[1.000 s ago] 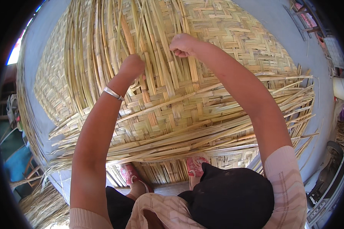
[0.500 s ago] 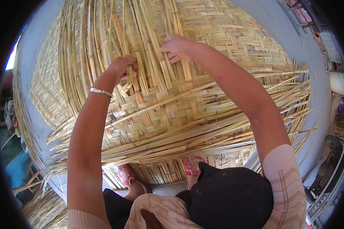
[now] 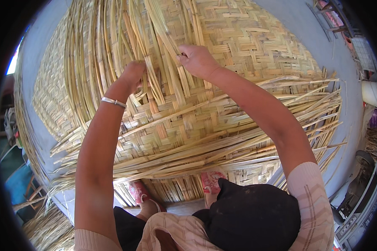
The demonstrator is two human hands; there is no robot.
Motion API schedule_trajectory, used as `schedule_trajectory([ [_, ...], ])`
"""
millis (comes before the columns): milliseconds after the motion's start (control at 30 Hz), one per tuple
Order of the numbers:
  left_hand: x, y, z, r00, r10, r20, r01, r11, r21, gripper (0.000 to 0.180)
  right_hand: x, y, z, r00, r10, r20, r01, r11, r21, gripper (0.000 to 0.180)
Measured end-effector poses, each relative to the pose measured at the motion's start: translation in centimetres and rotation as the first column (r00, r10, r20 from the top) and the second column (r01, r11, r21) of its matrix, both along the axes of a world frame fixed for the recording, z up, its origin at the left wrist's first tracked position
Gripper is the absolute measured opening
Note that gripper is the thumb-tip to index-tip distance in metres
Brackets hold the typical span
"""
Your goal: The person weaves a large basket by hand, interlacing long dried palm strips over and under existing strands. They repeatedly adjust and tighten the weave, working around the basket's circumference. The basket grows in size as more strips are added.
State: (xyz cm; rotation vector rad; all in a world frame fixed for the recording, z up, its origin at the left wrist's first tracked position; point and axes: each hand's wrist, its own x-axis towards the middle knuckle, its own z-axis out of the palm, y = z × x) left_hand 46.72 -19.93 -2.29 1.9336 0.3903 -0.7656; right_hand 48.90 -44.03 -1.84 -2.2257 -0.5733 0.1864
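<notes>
A large woven reed mat (image 3: 255, 39) in a slanting weave lies on the floor before me. Long flattened reed strips (image 3: 99, 50) run away from me over its left and middle part. My left hand (image 3: 135, 74) is closed around strips at the middle, its fingertips partly hidden behind them. Farther right, my right hand (image 3: 197, 61) is shut on the edge of raised reed strips (image 3: 160, 23), which slant up to the far left. More reed strips (image 3: 222, 146) lie crosswise on the near part of the mat, their loose ends fanned out at the right.
My feet in red patterned shoes (image 3: 139, 193) stand at the mat's near edge. A heap of thin straw (image 3: 50, 226) lies at the lower left. Grey floor (image 3: 293, 19) borders the mat. A dark wheeled machine part (image 3: 358, 180) stands at the right.
My right hand has come slightly down and right, and the strips by it are gathered closer together. My left hand has shifted a little, its fingers now turned more behind the strips.
</notes>
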Motion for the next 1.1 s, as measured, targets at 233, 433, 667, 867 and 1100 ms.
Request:
schedule_trajectory([
  [233, -0.4, -1.1, 0.2, 0.930, 0.229, -0.287, -0.336, 0.846, -0.415, 0.029, 1.8, -1.7, 1.1, 0.684, 0.128, -0.718, 0.099, 0.959, 0.265, 0.017],
  [433, -1.2, -1.2, -0.1, 0.948, 0.251, -0.194, -0.312, 0.853, -0.420, 0.020, 1.5, -2.2, 2.1, 0.750, 0.190, -0.634, -0.170, 0.981, 0.093, 0.017],
  [667, -2.1, -2.1, 1.1, 0.977, 0.190, -0.094, -0.211, 0.917, -0.340, 0.027, -0.6, -1.4, 0.2, 0.977, 0.163, -0.134, -0.188, 0.960, -0.205, 0.020],
  [867, -2.1, -2.1, -0.1, 0.963, 0.264, -0.062, -0.270, 0.907, -0.323, 0.024, 1.3, -1.6, 0.0, 0.786, 0.096, -0.610, -0.068, 0.995, 0.068, 0.017],
  [1100, -2.4, -1.7, 0.1, 0.989, 0.129, 0.075, -0.133, 0.990, 0.043, 0.022, 3.3, -0.4, 1.6, 0.530, 0.344, -0.775, 0.291, 0.785, 0.547, 0.036],
])
